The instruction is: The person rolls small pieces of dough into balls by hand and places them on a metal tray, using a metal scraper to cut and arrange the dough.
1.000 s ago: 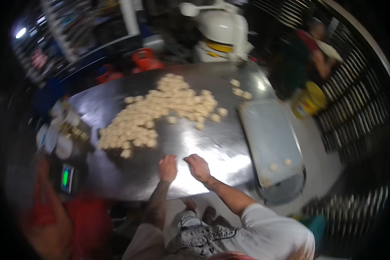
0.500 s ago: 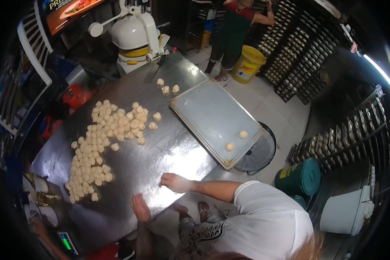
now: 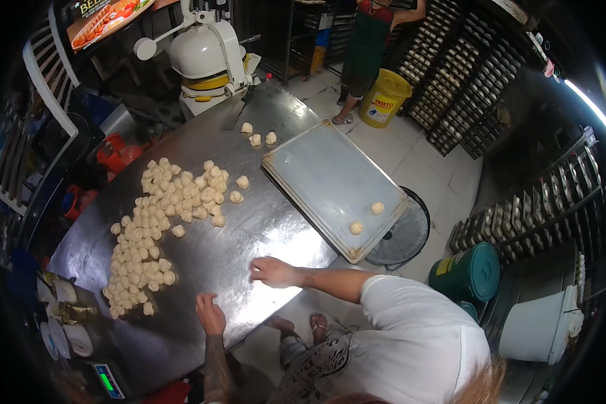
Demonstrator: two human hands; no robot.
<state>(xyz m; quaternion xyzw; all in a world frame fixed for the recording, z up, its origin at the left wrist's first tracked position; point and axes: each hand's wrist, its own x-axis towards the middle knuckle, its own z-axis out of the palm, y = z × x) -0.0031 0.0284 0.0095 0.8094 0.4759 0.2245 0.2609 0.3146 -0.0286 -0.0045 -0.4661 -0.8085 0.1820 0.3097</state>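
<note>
Over the near edge of the steel table (image 3: 202, 269), my left hand (image 3: 210, 314) is raised with its fingers stretched and a little apart, holding nothing. To its right, my right hand (image 3: 273, 272) hovers low over or touches the shiny tabletop, fingers bent downward and parted; I see nothing in it. Many pale dough balls (image 3: 136, 236) lie heaped on the left half of the table, away from both hands. Two more dough balls (image 3: 355, 227) sit near the near end of a flat metal baking tray (image 3: 330, 178) at the table's right side.
A white dough machine (image 3: 205, 50) stands at the far end. Beyond the tray are a round dark lid (image 3: 400, 232), a yellow bucket (image 3: 386, 97) and a person in an apron (image 3: 367, 47) by tray racks (image 3: 444, 74). A small scale (image 3: 108, 381) lies at lower left; a green bin (image 3: 475, 273) stands right.
My left hand has moved left and slightly up, its fingers spreading. My right hand has shifted slightly upward, its fingers loosening. Another person's arm at lower left has withdrawn, and the aproned person has shifted.
</note>
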